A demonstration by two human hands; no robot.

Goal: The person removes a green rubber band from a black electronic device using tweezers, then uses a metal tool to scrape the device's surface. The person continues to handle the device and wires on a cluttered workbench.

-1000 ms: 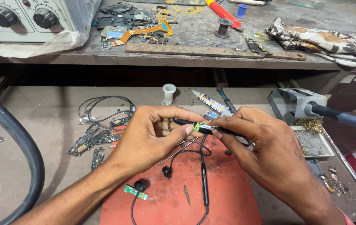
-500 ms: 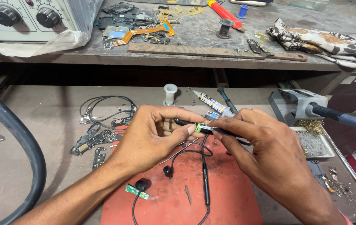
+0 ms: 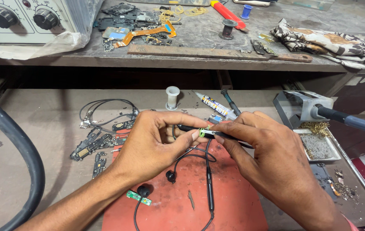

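Observation:
My left hand and my right hand meet over a red work mat, fingertips pinching a small part with a green band on a thin black neckband earphone cable. A black pen-like tool lies between the fingers of both hands; which hand carries it I cannot tell. Two black earbuds hang from the cable onto the mat. A small green circuit board lies by the lower earbud.
Loose phone boards and coiled wire lie left of the mat. A soldering iron stand with brass wool sits right. A glue tube and white spool lie behind. The upper shelf holds a dial unit, parts, a rag.
Both hands stay pinched on the same spot of the cable. The fingers shift only slightly, and the earbuds and small board remain where they were.

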